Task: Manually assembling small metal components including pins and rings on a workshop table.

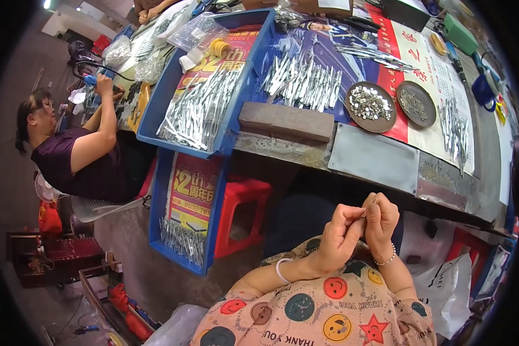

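My left hand [341, 235] and my right hand [380, 220] meet in front of my chest, just off the table's near edge. Both are closed, fingertips pinched together. Whatever they hold between them is too small to make out. Beyond them on the table lies a grey metal plate [375, 157]. Past it stand a brown round dish of shiny silver discs [370, 105] and a smaller dark dish of tiny grey pieces [416, 104]. Thin silver metal strips [305, 81] are spread on a blue printed sheet, and more strips [454, 130] lie at the right.
A blue tray [236, 124] heaped with silver strips stands left on the table. Below it sits a second blue tray [155, 230] with small metal pieces, beside a red stool [245, 213]. A long brown block [285, 121] lies along the edge. A co-worker [81, 144] sits at the left.
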Tool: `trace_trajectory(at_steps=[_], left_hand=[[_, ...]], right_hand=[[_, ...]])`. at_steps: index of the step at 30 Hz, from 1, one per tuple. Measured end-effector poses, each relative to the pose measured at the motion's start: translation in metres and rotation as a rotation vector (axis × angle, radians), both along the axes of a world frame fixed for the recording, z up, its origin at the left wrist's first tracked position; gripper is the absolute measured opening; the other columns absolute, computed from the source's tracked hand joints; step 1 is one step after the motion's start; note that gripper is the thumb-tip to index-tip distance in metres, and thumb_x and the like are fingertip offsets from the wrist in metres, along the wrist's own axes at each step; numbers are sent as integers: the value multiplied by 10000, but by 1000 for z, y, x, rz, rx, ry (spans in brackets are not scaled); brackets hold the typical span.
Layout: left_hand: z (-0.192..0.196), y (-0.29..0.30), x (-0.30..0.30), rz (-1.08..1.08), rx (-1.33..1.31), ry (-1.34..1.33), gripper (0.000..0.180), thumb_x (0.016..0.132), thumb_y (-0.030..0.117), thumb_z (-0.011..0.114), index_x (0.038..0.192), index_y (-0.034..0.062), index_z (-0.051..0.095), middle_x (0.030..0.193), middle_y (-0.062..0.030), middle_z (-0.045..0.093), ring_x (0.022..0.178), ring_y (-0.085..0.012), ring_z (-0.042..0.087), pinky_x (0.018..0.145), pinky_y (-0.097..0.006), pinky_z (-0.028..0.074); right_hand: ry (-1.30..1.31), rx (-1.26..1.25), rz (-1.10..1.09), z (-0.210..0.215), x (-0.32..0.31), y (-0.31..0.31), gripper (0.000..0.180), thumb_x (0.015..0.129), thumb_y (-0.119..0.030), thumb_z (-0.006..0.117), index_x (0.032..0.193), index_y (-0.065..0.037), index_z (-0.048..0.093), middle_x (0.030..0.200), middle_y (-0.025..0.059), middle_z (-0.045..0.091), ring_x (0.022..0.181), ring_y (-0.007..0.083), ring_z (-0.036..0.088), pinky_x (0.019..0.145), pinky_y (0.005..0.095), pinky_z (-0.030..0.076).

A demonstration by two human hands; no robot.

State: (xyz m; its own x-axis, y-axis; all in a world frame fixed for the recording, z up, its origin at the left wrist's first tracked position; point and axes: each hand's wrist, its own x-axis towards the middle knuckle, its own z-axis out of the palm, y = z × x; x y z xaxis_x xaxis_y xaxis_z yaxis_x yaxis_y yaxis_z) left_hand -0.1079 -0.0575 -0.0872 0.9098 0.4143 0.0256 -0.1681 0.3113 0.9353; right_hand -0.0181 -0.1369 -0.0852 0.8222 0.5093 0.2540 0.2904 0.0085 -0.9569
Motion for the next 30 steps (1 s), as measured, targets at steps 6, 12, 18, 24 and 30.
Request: trace_trajectory(at_steps=[6, 12, 18, 24, 30], left_hand=[[0, 2, -1, -74, 88, -39, 153, 952, 21, 407, 1104, 6, 395, 985, -82, 537, 864, -82, 544, 755, -216, 477], [-4, -1, 2, -82, -9, -3, 143, 947, 9, 412, 1090, 7, 403, 981, -77, 535, 867, -79, 541, 760, -215, 475], [-7, -2, 3, 24, 49, 1, 127, 935, 18, 454, 1059, -4, 440, 846, -68, 581, 765, -52, 533, 668, -198, 448], [-2, 5, 0, -63, -4, -31, 130, 948, 17, 424, 1077, 11, 409, 960, -69, 537, 833, -66, 524, 730, -211, 463], [-6, 4, 4, 14, -9, 23, 119, 941, 32, 453, 1053, -5, 436, 833, -60, 570, 766, -61, 535, 668, -198, 454]], right_hand=[[-164, 280, -71, -13, -5, 5, 369, 746, 7, 668, 1025, -29, 429, 762, 74, 538, 594, 133, 502, 565, 241, 450], [-283, 431, -24, -24, 0, 2, 399, 773, 81, 611, 1077, -53, 390, 765, 85, 519, 591, 156, 491, 549, 284, 456], [-167, 265, -66, -21, -7, 2, 273, 832, 87, 528, 1045, -25, 399, 708, 62, 485, 557, 130, 477, 543, 256, 448], [-53, 292, -17, -9, -8, 4, 348, 784, 109, 562, 1061, -13, 392, 739, 67, 490, 597, 125, 491, 556, 257, 456], [-285, 250, 11, -30, -2, 5, 341, 785, 132, 549, 1049, -12, 389, 766, 96, 501, 602, 151, 510, 556, 254, 450]])
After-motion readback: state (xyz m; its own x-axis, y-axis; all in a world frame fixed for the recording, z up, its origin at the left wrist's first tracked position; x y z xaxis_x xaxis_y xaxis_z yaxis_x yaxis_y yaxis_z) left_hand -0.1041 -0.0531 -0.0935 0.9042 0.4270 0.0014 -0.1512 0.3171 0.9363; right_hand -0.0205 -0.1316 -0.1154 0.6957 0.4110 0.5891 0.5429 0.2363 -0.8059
